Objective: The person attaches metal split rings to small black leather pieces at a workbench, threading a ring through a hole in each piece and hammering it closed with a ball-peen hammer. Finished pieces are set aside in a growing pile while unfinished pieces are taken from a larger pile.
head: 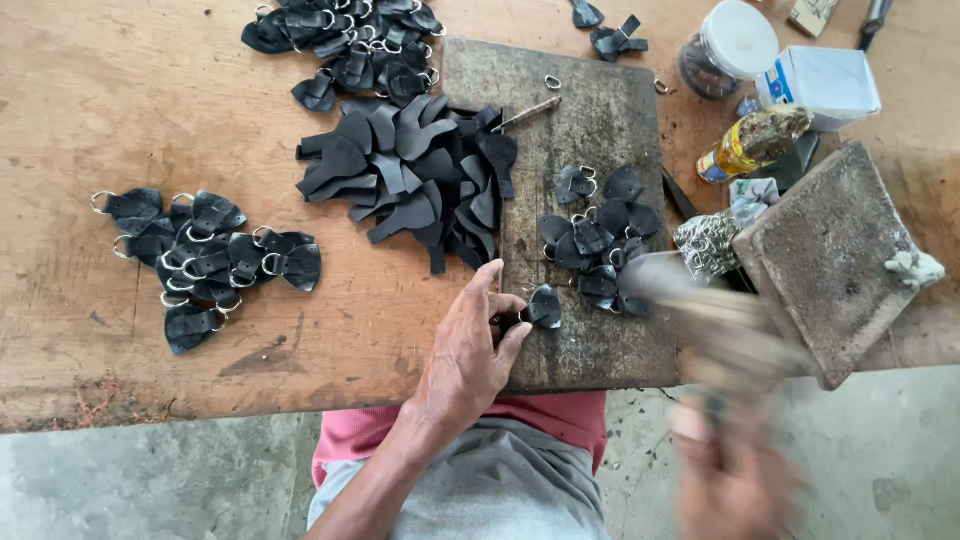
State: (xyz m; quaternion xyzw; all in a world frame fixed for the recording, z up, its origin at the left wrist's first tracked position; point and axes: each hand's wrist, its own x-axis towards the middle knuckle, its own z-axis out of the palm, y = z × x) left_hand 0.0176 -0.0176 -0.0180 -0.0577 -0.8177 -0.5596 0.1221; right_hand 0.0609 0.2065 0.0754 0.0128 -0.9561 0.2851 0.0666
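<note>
The right hand (pixel 735 470), nearest the viewer and motion-blurred, has its grip closed around the handle of a hammer (pixel 700 300), whose head is raised over the right part of the dark work board (pixel 590 120). The left hand (pixel 470 345) rests at the board's near edge, fingertips pinching a small black leather tab (pixel 545 307) flat against the board. Judged step: striking the tab to set it; the next blow calls for the fingers to stay clear of the strike point. Just beyond lies a cluster of ringed tabs (pixel 595 245) on the board, leaving little free surface there. A heap of unringed leather cut-outs (pixel 410 170) overlaps the board's left edge. Further left on the bench (pixel 130 90), well apart, sits a pile of finished tabs (pixel 205 260). A stone slab (pixel 825 255) crowds the right side.
</note>
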